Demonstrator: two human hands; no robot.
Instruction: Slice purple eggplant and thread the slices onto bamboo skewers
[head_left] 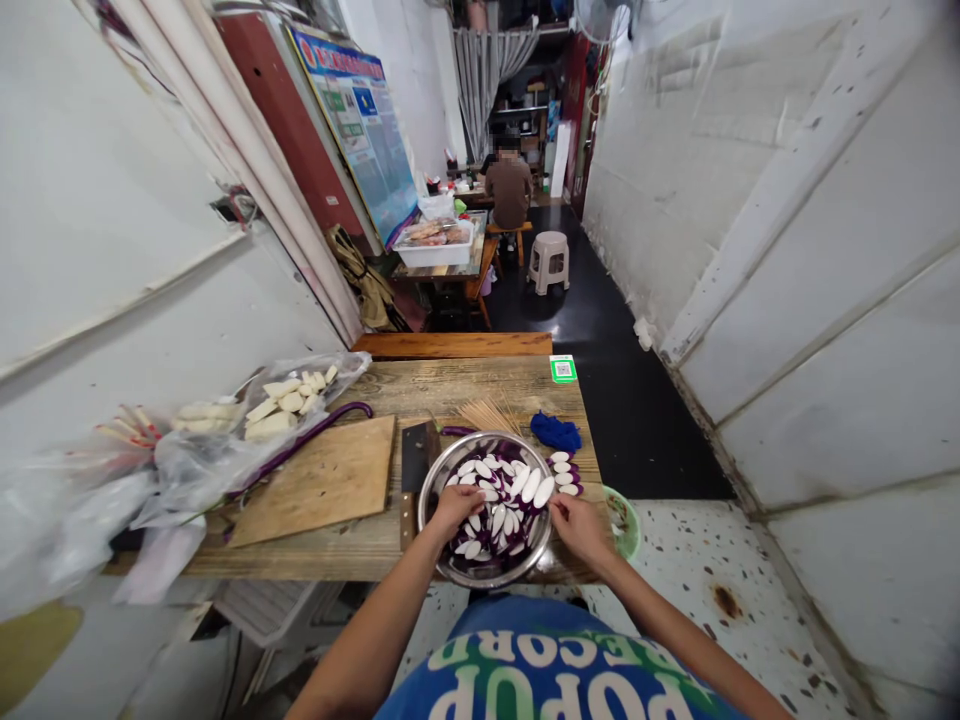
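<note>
A steel bowl (433, 560) full of white eggplant slices (499, 520) with purple skin stands in front of me. My left hand (456, 512) reaches over its left side, fingertips pinched on an eggplant slice. At the right rim, my right hand (576, 524) is closed at the end of a row of eggplant slices (531, 486), seemingly on a skewer whose stick is hidden. More rows of slices (564, 472) lie on the table just right of the bowl. Bamboo skewers (487, 414) are spread behind it. Left of the bowl lies a cleaver (414, 460).
On the wooden table (352, 555) are a cutting board (322, 482), a long purple eggplant (300, 440), plastic bags with pale cut pieces (291, 402), and a blue cloth (556, 431). A green basin (622, 522) is on the floor at right. Farther back, a person (510, 188) sits near a stool (550, 260).
</note>
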